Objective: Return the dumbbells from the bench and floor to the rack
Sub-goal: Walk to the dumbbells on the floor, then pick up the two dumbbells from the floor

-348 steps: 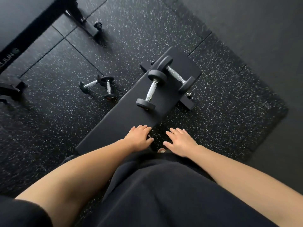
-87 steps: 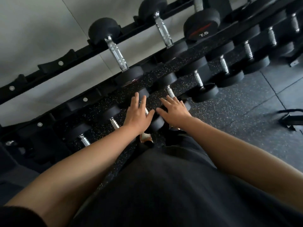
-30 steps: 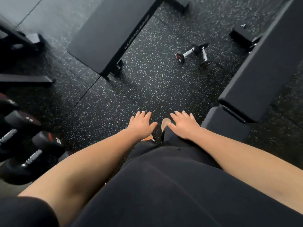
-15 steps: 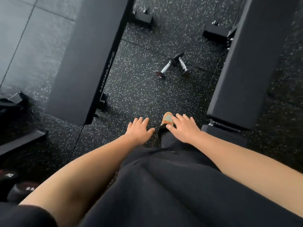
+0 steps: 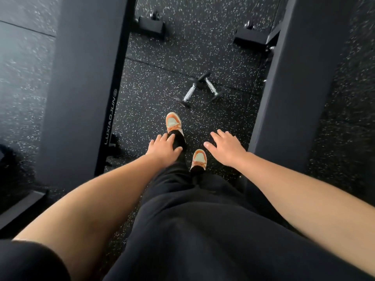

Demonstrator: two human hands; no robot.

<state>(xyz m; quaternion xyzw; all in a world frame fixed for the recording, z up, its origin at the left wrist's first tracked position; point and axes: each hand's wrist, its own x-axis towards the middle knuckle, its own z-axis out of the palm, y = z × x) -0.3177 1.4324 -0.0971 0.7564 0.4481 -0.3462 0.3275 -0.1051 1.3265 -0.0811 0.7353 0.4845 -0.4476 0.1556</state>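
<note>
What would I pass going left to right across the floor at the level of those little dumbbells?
Left bench → open speckled floor → two small dumbbells, touching at one end → right bench.

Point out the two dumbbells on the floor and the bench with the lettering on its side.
Left dumbbell (image 5: 189, 93), head view, on its chrome handle.
Right dumbbell (image 5: 211, 88), head view, on its chrome handle.
Lettered bench (image 5: 85, 78), head view, on its padded top.
</note>
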